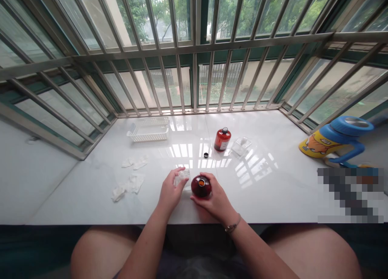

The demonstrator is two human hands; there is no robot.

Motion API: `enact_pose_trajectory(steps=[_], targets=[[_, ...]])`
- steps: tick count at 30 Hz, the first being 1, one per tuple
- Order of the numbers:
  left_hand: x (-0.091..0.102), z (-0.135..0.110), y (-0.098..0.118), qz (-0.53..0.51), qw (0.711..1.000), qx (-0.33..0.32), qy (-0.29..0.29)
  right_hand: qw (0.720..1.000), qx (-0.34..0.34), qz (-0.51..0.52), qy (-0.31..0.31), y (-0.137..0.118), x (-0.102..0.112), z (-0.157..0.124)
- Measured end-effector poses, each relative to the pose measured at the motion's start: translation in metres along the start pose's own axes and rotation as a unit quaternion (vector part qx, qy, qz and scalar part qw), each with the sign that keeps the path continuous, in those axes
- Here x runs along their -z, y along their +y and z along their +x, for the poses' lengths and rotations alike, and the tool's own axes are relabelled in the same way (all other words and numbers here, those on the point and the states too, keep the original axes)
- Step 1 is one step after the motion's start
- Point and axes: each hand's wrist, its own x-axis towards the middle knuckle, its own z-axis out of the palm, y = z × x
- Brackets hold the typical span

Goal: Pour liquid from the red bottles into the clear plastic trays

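Note:
On the white sill (273, 190), my right hand (216, 200) is wrapped around a dark red bottle (201, 185) with its top off, its orange mouth facing up. Just left of it, my left hand (170, 192) grips a small clear container (183, 177), touching the bottle's side. A small black cap (206, 154) lies loose farther back. Behind it stands a second red bottle (222, 139) with a black cap on.
A white slotted basket (148, 130) sits at the back left. Crumpled white tissues (129, 182) lie to the left. Clear plastic wrapping (240, 146) lies beside the far bottle. A blue and yellow jug (336, 139) stands at the right. Metal window bars enclose the sill.

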Motion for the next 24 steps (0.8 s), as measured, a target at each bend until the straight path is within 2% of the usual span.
enact_pose_trajectory(steps=[4,8,11,15,19,24], targets=[[-0.01,-0.004,-0.001,-0.064,0.997,0.032,0.035,0.998,-0.03,-0.024,0.041,0.01,0.019,-0.003],[-0.009,-0.003,-0.006,-0.088,0.995,0.031,0.023,0.996,-0.031,-0.039,0.069,0.015,0.03,-0.006],[-0.006,-0.002,-0.007,-0.073,0.997,0.03,0.012,0.996,-0.03,-0.042,0.078,0.016,0.03,-0.007],[-0.008,-0.001,-0.007,-0.102,0.993,0.044,0.028,0.995,-0.028,-0.037,0.086,0.017,0.027,-0.007],[-0.009,0.0,-0.009,-0.101,0.994,0.036,0.008,0.995,-0.029,-0.03,0.087,0.018,0.026,-0.008],[-0.01,0.001,-0.012,-0.117,0.992,0.024,0.037,0.995,-0.033,-0.03,0.087,0.017,0.027,-0.008]])
